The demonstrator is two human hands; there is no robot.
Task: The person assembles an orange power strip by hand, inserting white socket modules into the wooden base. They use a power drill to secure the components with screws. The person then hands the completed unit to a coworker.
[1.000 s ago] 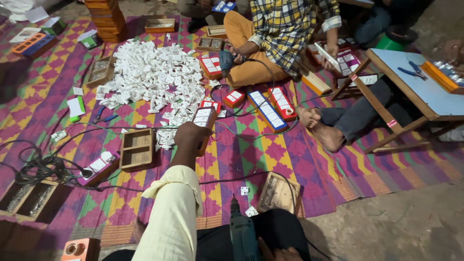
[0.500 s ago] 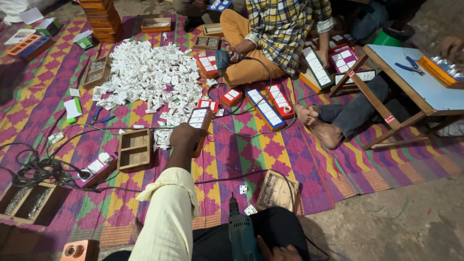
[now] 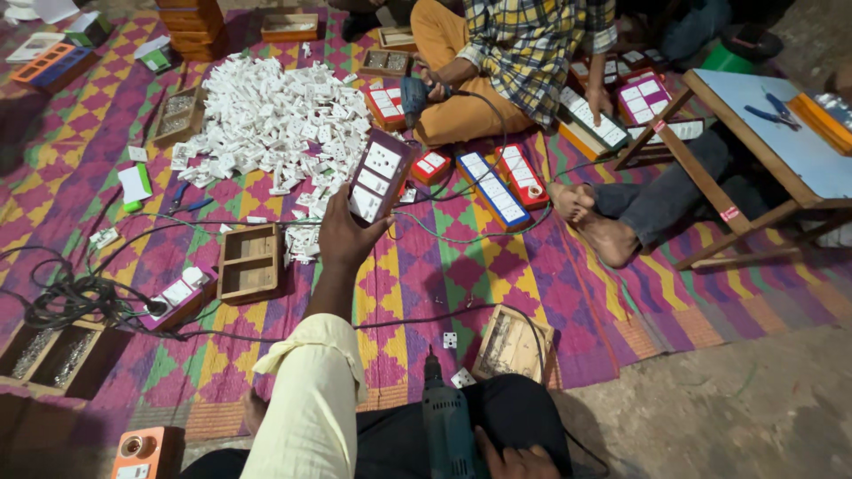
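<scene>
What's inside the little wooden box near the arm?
The wooden box by the left hand has compartments that look empty. Its wall shades the near corners, so tiny screws there might be hidden.

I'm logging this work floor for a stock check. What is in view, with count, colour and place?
switch board: one, dark frame with white switches, held up mid-mat
pile of white parts: one heap, too many to count, upper left
finished boards: several, red and blue frames, lying by the seated person
wooden tray: one, brown, left of the raised arm
mat: one, purple, pink, yellow and green zigzag, underneath everything
table: one, low, pale blue top, right
seated person: one, checked shirt, top centre
cables: black tangle, far left
power drill: one, dark green, bottom centre
left hand: holds the switch board
right hand: on the power drill, partly cut off
</scene>
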